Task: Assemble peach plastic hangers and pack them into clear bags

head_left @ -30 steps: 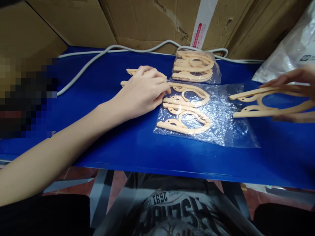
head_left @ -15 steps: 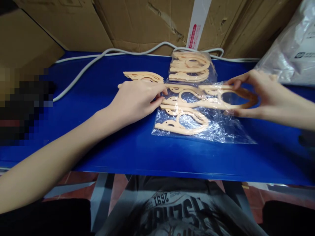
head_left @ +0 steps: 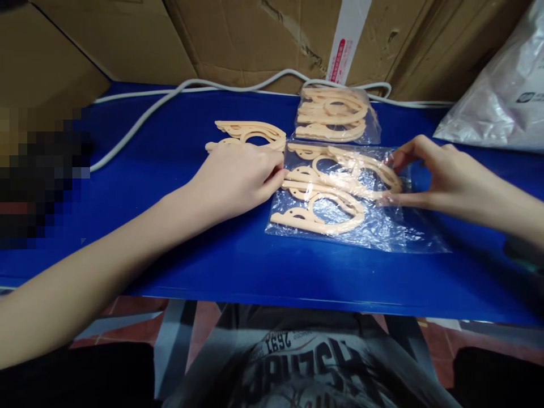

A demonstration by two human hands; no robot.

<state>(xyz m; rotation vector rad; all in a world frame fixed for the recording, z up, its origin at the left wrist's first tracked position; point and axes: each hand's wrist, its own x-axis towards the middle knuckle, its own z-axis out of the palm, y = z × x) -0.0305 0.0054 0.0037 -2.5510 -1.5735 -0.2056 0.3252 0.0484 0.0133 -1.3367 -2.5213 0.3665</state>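
A clear plastic bag (head_left: 419,235) lies flat with beige folded hangers (head_left: 321,226) inside. My left hand (head_left: 244,175) is closed at the bag's left edge, fingertips pinched together there. From the right, my right hand (head_left: 442,175) grips the curved end of another folded hanger (head_left: 389,175) between thumb and fingers. That hanger lies mostly within the bag, overlapping those inside. Beyond my left hand is a loose folded hanger (head_left: 255,127), partly hidden by the hand.
Behind the bag sits a second clear bag of folded hangers (head_left: 331,119). A white cable (head_left: 144,119) runs along the back of the blue table (head_left: 204,260), before cardboard boxes (head_left: 238,39). A large white plastic bag (head_left: 497,102) stands at the back right.
My right hand has moved left, pushing its hanger further into the bag. My left hand stays at the bag's left edge.
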